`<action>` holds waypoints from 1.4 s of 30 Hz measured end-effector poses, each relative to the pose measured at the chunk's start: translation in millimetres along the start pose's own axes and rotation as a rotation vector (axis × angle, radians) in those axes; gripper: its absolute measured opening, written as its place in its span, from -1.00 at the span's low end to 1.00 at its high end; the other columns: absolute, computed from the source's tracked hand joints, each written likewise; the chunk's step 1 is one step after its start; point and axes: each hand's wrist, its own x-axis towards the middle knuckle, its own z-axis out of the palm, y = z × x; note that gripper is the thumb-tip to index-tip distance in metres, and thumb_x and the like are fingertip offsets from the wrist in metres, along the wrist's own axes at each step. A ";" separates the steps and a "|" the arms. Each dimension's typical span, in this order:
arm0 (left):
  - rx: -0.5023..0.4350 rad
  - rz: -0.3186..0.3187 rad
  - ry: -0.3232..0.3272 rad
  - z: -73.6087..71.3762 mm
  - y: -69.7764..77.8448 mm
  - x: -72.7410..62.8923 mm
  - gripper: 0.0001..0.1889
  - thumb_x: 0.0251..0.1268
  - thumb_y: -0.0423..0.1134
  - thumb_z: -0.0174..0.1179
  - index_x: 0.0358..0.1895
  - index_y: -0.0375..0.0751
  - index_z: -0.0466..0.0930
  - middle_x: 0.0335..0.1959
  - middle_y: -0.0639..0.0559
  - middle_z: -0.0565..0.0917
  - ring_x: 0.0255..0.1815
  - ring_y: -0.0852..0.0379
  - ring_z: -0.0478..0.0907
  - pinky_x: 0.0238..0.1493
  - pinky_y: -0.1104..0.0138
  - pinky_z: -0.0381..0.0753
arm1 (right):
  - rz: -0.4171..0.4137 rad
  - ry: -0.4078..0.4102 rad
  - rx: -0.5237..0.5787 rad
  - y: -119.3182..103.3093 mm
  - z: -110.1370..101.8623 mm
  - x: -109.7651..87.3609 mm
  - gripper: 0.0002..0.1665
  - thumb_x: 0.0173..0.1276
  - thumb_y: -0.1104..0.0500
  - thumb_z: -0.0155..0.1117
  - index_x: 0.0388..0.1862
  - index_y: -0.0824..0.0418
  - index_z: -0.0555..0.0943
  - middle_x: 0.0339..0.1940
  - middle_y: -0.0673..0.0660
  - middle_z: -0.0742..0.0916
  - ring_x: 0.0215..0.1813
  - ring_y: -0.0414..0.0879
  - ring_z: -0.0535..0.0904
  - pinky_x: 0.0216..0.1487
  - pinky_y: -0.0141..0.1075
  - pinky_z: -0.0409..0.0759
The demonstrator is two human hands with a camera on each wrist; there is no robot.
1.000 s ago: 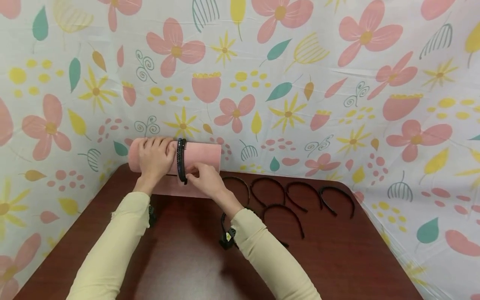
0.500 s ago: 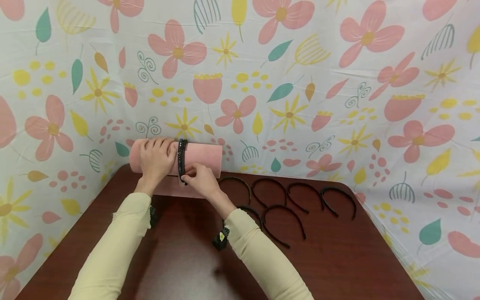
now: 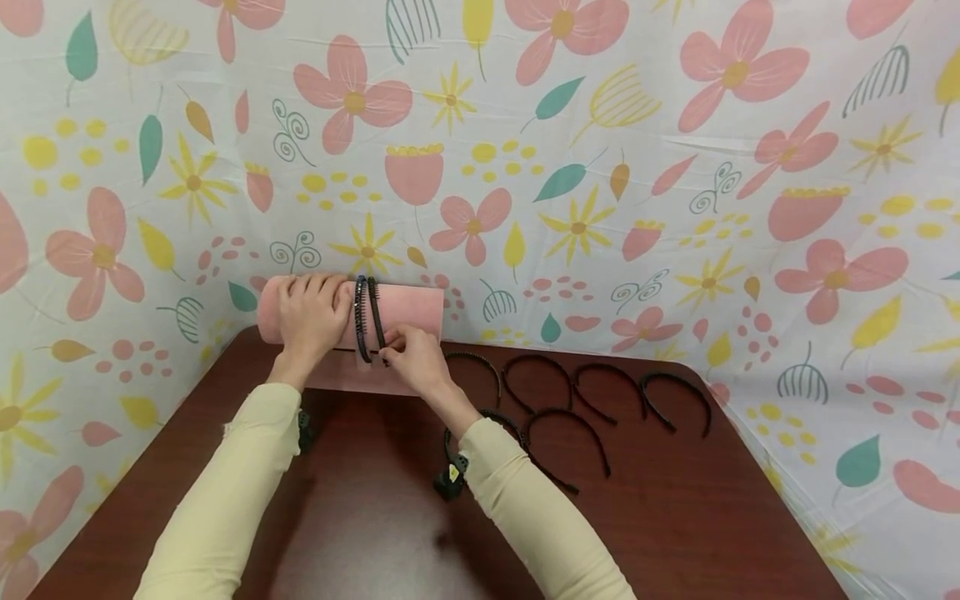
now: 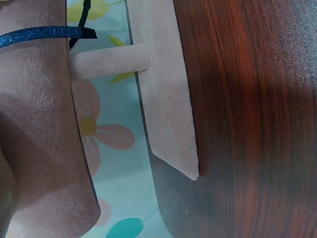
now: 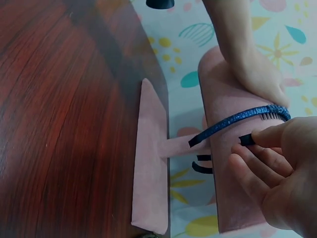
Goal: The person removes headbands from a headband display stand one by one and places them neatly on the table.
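Note:
A pink plush headband stand [image 3: 411, 308] lies sideways as a roll on a post and flat base. My left hand [image 3: 311, 312] holds the roll's left part from above; its fingertips are hidden behind the top. Around the roll, right beside this hand, sits a glittery blue toothed headband [image 5: 233, 119]. A dark toothed headband [image 3: 377, 312] spans the roll just to its right, a small gap apart. My right hand [image 5: 282, 171] pinches this headband's near end between thumb and index finger, the other fingers loosely bent. Two dark ends show behind the roll in the right wrist view.
Several dark headbands lie on the brown table to the right, among them a headband [image 3: 678, 379] at the far right and another headband [image 3: 570, 414] nearer. A floral cloth [image 3: 480, 167] hangs close behind the stand.
The dark headband has moved right along the roll with my right hand, leaving a gap beside the blue one. My left hand has stayed on the roll.

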 end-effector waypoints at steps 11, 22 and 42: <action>-0.003 -0.011 -0.013 -2.3 2.0 0.7 -0.61 0.45 -0.03 -0.04 -0.05 -0.18 0.72 -0.08 -0.16 0.73 0.03 -0.19 0.59 0.30 -0.11 0.29 | -0.008 0.011 -0.053 13.9 -14.4 -8.8 -0.88 0.37 0.18 0.33 -0.14 0.12 0.66 -0.28 0.01 0.78 -0.34 -0.20 0.68 -0.33 -0.39 0.60; -0.004 -0.002 -0.001 0.1 0.2 0.4 -0.60 0.44 -0.03 -0.05 -0.07 -0.18 0.72 -0.09 -0.15 0.73 0.02 -0.19 0.59 0.29 -0.11 0.30 | 0.005 0.007 -0.012 28.8 -31.0 -16.2 -0.88 0.38 0.19 0.31 -0.13 0.13 0.66 -0.28 0.03 0.78 -0.36 -0.22 0.68 -0.37 -0.40 0.59; -0.005 -0.012 -0.036 -1.7 -0.4 -0.1 -0.59 0.46 0.00 -0.06 -0.02 -0.16 0.71 -0.04 -0.15 0.72 0.06 -0.19 0.57 0.32 -0.11 0.26 | 0.063 0.038 0.022 54.9 -56.1 -29.0 -0.80 0.41 0.18 0.28 -0.03 0.18 0.63 -0.20 0.09 0.76 -0.44 -0.14 0.68 -0.42 -0.35 0.64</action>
